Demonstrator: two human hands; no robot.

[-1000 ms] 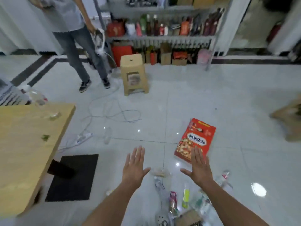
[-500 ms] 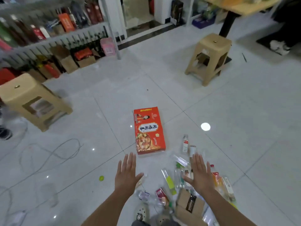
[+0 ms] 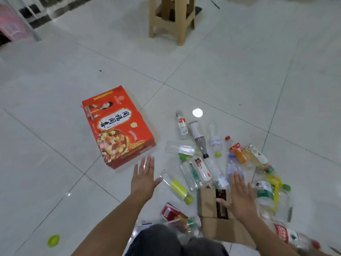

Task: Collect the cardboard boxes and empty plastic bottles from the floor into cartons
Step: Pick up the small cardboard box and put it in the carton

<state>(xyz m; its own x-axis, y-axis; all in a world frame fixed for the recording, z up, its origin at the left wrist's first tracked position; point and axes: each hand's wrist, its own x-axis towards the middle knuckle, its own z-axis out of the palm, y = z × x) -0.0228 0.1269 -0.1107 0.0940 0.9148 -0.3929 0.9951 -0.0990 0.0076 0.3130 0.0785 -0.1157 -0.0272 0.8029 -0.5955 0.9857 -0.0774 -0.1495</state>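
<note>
The floor, glossy pale tile with dark grout lines, carries everything I am to collect. Nothing is lifted yet, so I judge this the very start of a pick-up, with a first item to choose. A tan plastic stool stands well apart at the far side.

The red box is the largest task item, a flat rectangle of printed cardboard lying face up just beyond my left grip. That grip hovers released, fingers straight and spread, holding nothing.

Nearer me lies brown cardboard, matte and plain, with a dark slot in it. My right grip is over its far edge, likewise released with flat fingers. Whether it touches the cardboard I cannot tell.

Around and beyond it lie the bottles, a loose scatter of clear thin plastic, mostly on their sides, with coloured labels and caps. A yellow-label bottle lies between my two grips. A small green cap sits alone on the tile to my left.

I cannot make out a carton to fill. Next, I expect, the left grip must reach on and catch the red box by an edge, since it lies flat on slick tile. The bottles look light and apt to roll, so each wants a wrap round its body.
</note>
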